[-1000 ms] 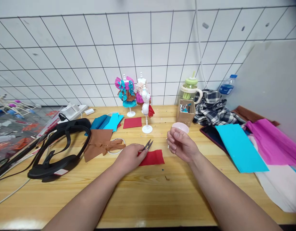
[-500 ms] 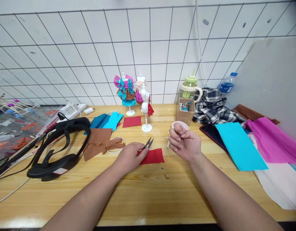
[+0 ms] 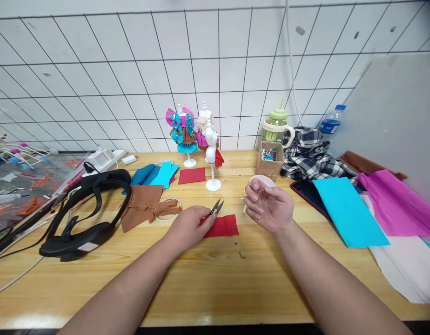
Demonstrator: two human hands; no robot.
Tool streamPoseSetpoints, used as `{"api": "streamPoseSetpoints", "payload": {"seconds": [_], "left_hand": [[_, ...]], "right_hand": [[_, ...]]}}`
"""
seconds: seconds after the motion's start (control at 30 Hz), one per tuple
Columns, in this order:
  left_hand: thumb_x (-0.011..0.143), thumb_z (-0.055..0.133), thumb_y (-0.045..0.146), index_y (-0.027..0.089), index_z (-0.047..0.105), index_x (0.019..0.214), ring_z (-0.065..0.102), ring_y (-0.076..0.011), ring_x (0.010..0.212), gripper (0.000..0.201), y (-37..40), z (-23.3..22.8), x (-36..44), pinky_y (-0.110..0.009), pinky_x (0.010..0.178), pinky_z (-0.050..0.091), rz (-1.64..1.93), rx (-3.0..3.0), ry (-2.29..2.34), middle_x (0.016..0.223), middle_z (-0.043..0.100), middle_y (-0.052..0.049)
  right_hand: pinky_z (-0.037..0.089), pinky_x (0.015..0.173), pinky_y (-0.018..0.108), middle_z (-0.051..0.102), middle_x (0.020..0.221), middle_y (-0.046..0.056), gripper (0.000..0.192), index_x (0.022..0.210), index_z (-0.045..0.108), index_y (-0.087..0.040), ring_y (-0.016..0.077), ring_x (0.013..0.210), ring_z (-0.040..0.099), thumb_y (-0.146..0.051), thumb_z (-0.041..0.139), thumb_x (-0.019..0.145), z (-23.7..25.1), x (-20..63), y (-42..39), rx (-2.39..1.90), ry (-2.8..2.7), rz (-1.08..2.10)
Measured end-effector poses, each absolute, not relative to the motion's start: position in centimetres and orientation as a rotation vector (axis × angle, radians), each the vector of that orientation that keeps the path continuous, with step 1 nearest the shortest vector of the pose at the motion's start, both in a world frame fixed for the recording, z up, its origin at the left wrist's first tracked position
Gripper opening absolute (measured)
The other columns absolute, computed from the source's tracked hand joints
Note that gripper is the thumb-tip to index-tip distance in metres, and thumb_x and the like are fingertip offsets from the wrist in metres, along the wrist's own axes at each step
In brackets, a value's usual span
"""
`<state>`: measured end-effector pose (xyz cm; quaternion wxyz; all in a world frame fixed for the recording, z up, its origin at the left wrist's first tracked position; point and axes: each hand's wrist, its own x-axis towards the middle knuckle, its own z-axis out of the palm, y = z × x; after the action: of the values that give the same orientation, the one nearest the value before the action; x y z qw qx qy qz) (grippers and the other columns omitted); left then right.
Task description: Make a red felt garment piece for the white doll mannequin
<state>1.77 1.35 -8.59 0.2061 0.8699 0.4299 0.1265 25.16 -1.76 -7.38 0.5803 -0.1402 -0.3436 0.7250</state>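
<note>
My left hand [image 3: 190,227] is closed around small thread snips [image 3: 216,207], whose two pointed blades stick out past my fingers, slightly apart. Under that hand lies a red crepe paper strip [image 3: 224,226], its left end covered by my fingers. My right hand [image 3: 271,204] is raised palm up, fingers loosely curled and thumb apart, with nothing seen in it. Just behind it sits a pale pink round dish [image 3: 263,179], partly hidden by my fingers. A bare white mini mannequin [image 3: 211,149] stands beyond the red strip.
Behind stand two mini mannequins in paper ruffles [image 3: 182,128]. At left lie a black headset [image 3: 85,232] and brown paper [image 3: 141,204]. At right are a small cardboard box [image 3: 270,165], a green-lidded cup [image 3: 276,125], a dark tablet [image 3: 307,197] and turquoise paper [image 3: 351,211].
The fingers of my right hand have loosened and the thumb has moved away from them. My left hand with the snips stays in place.
</note>
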Motion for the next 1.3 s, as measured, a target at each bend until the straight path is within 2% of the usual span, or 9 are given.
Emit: {"api": "streamPoseSetpoints", "payload": {"seconds": [0.37,0.63,0.73,0.8,0.87,0.93,1.03,1.1,1.3], "left_hand": [[0.094,0.039,0.038,0.019,0.047,0.063,0.051,-0.0163,0.068,0.038,1.3,-8.7,1.7,-0.028,0.062,0.031,0.373,2.444,1.171,0.065,0.054,-0.001],[0.094,0.04,0.039,0.019,0.05,0.063,0.052,-0.0163,0.067,0.038,1.3,-8.6,1.8,-0.027,0.062,0.032,0.366,2.434,1.189,0.065,0.055,-0.001],[0.094,0.04,0.039,0.019,0.049,0.063,0.051,-0.016,0.067,0.038,1.2,-8.5,1.8,-0.027,0.061,0.031,0.369,2.432,1.186,0.064,0.054,-0.001],[0.094,0.041,0.039,0.019,0.049,0.062,0.051,-0.0158,0.066,0.038,1.3,-8.5,1.7,-0.027,0.061,0.031,0.375,2.429,1.185,0.064,0.054,-0.001],[0.093,0.041,0.039,0.019,0.05,0.063,0.051,-0.0158,0.066,0.037,1.3,-8.6,1.7,-0.027,0.06,0.031,0.389,2.418,1.2,0.065,0.055,-0.001],[0.093,0.041,0.04,0.019,0.05,0.064,0.051,-0.016,0.066,0.037,1.4,-8.6,1.7,-0.028,0.06,0.032,0.405,2.402,1.229,0.066,0.056,-0.001],[0.093,0.04,0.04,0.019,0.049,0.064,0.052,-0.016,0.066,0.038,1.4,-8.6,1.6,-0.027,0.06,0.032,0.428,2.392,1.248,0.066,0.056,-0.001],[0.093,0.041,0.041,0.019,0.048,0.063,0.052,-0.0158,0.065,0.038,1.4,-8.5,1.7,-0.027,0.06,0.032,0.433,2.389,1.254,0.064,0.055,-0.001],[0.093,0.041,0.042,0.019,0.047,0.063,0.051,-0.0156,0.064,0.039,1.3,-8.7,1.7,-0.027,0.06,0.032,0.406,2.39,1.27,0.064,0.055,-0.001]], "right_hand": [[0.029,0.038,0.017,0.05,0.062,-0.005,0.02,0.077,0.064,-0.025,0.0058,0.044,0.032,-0.038,0.075,0.068,-7.8,24.8,-1.9,-0.441,-0.731,1.605],[0.033,0.04,0.02,0.052,0.063,-0.003,0.027,0.086,0.068,-0.024,0.0078,0.046,0.037,-0.048,0.067,0.073,-7.5,25.0,-2.1,-0.428,-0.792,1.631],[0.035,0.041,0.019,0.051,0.062,-0.004,0.02,0.079,0.066,-0.024,0.0077,0.047,0.039,-0.043,0.069,0.074,-7.6,24.8,-1.8,-0.456,-0.819,1.596],[0.043,0.048,0.02,0.059,0.076,-0.002,0.014,0.083,0.066,-0.026,0.0101,0.061,0.05,-0.029,0.072,0.071,-7.8,24.4,-1.5,-0.613,-0.891,1.444],[0.05,0.065,0.023,0.063,0.105,0.0,0.035,0.096,0.067,-0.029,0.0138,0.089,0.056,-0.015,0.074,0.065,-8.2,23.9,-1.2,-0.816,-0.98,1.199],[0.05,0.078,0.026,0.061,0.117,0.001,0.042,0.103,0.066,-0.029,0.0152,0.103,0.054,-0.013,0.075,0.065,-8.5,23.4,-1.1,-0.892,-1.036,1.133],[0.051,0.073,0.027,0.066,0.088,0.003,0.019,0.089,0.068,-0.022,0.0134,0.081,0.059,-0.031,0.074,0.074,-8.8,23.1,-1.3,-0.712,-0.971,1.515],[0.051,0.067,0.027,0.063,0.073,0.001,0.021,0.08,0.067,-0.019,0.0114,0.068,0.058,-0.038,0.073,0.076,-8.8,23.1,-1.6,-0.548,-0.852,1.721],[0.053,0.068,0.029,0.067,0.071,-0.003,0.015,0.079,0.068,-0.023,0.0106,0.064,0.059,-0.036,0.074,0.075,-8.5,23.4,-1.8,-0.434,-0.668,1.82]]}}
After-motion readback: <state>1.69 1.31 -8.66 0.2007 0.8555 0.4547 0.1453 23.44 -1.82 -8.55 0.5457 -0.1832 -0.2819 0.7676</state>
